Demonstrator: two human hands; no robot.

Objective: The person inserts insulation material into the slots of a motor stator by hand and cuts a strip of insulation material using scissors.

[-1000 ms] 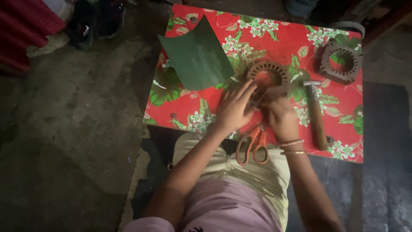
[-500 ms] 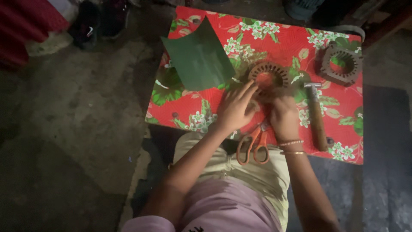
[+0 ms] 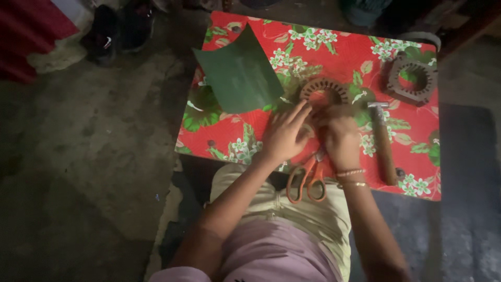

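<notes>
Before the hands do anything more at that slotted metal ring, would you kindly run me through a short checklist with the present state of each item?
1. Both hands at the work: left hand and right hand meet at the near edge of the slotted ring: ok.
2. What the fingers pinch: hidden between the hands: cannot tell.
3. Scissors within reach: lying at the table's near edge below the hands, handles overhanging: ok.
4. Hammer out of the way: lying right of the right hand, apart from it: ok.
5. Green sheet free of the ring: beside it, left: ok.
6. Second ring: far right, untouched: ok.
</notes>
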